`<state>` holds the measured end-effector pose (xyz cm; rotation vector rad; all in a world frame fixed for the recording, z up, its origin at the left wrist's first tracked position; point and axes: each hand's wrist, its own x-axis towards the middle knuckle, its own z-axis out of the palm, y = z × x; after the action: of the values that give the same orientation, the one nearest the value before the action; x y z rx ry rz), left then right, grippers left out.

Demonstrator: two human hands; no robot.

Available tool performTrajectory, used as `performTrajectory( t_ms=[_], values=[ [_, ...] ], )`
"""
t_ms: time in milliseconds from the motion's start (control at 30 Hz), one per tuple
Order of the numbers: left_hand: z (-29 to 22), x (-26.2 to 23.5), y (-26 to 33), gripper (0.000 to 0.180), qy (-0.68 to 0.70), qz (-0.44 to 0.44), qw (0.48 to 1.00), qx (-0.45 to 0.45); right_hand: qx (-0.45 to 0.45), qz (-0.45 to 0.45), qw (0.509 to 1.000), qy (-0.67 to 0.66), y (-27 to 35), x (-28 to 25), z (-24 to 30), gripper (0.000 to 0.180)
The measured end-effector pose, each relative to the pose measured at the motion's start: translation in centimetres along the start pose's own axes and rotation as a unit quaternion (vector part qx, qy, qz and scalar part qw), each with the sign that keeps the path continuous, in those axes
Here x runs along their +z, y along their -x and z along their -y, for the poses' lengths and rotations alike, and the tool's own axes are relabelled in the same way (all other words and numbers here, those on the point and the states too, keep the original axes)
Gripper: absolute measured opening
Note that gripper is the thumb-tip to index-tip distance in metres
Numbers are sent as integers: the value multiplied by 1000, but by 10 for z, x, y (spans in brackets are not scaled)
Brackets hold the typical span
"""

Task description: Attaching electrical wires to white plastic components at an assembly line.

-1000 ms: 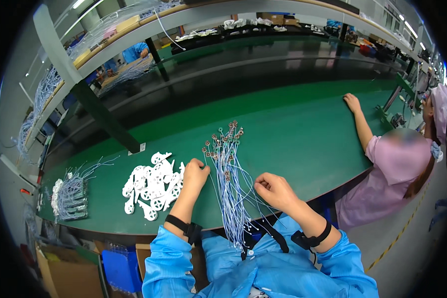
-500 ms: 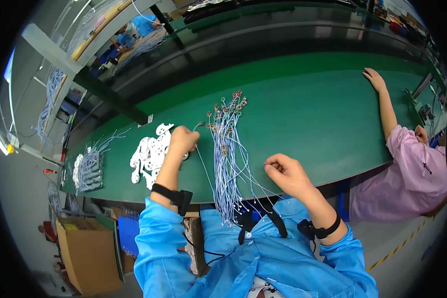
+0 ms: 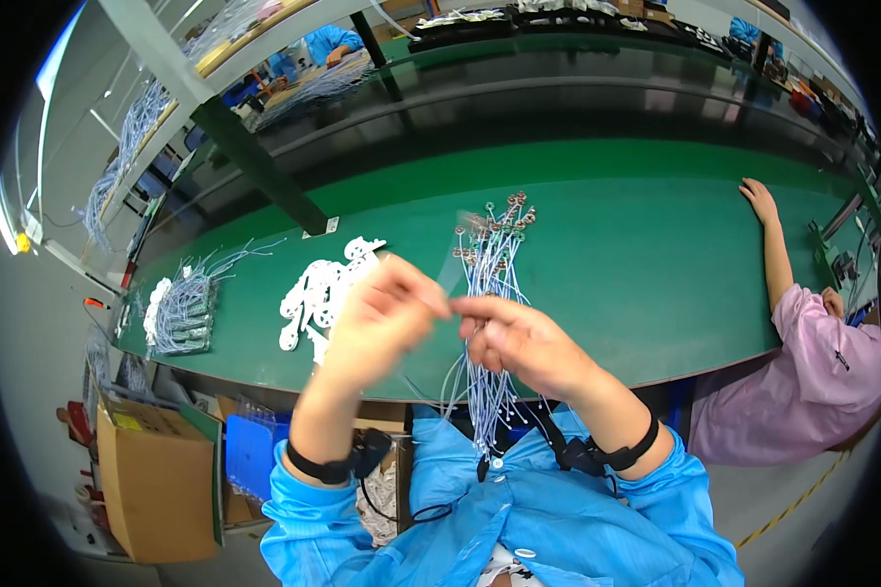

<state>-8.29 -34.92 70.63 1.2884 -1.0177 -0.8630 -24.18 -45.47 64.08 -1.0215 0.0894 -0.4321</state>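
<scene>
My left hand (image 3: pixel 387 318), smeared by motion, is closed in a pinch over the middle of the bench. A thin pale-blue wire (image 3: pixel 413 389) trails below it. My right hand (image 3: pixel 533 344) meets it fingertip to fingertip, its fingers curled; what lies between its fingertips is too blurred to make out. Behind and below both hands lies a bundle of pale-blue wires (image 3: pixel 494 386) with small round brown and green parts at the far ends. Left of them is a pile of flat white plastic pieces (image 3: pixel 313 293), partly hidden by my left hand.
A second bunch of wires (image 3: pixel 188 311) with white pieces lies at the bench's left end. A post (image 3: pixel 264 171) rises behind the white pile. At right, a person in a pink top (image 3: pixel 798 377) rests an arm on the green bench (image 3: pixel 646 264). Cardboard box (image 3: pixel 157 479) below left.
My left hand has moved right and nearer, away from beside the white pile. My right hand has come left to meet it. The view has shifted a little.
</scene>
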Motion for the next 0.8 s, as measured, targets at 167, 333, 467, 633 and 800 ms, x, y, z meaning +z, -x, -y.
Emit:
performTrajectory(
  t_ms=[167, 333, 467, 633, 800],
  values=[
    [59, 2, 36, 12, 98, 16, 992, -77, 26, -104, 993, 50, -18, -2, -27, 36],
    [133, -40, 101, 18, -28, 10, 992, -121, 34, -177, 980, 81, -4, -17, -40, 32],
    [184, -71, 165, 14, -12, -20, 985, -173, 77, -192, 975, 84, 6, -32, -63, 31],
    [227, -63, 193, 15, -19, -34, 989, -146, 128, -148, 959, 206, 21, -20, -79, 30],
    [235, -31, 179, 16, -174, 34, 978, -110, 142, -94, 929, 329, 36, -18, -72, 28]
  ],
)
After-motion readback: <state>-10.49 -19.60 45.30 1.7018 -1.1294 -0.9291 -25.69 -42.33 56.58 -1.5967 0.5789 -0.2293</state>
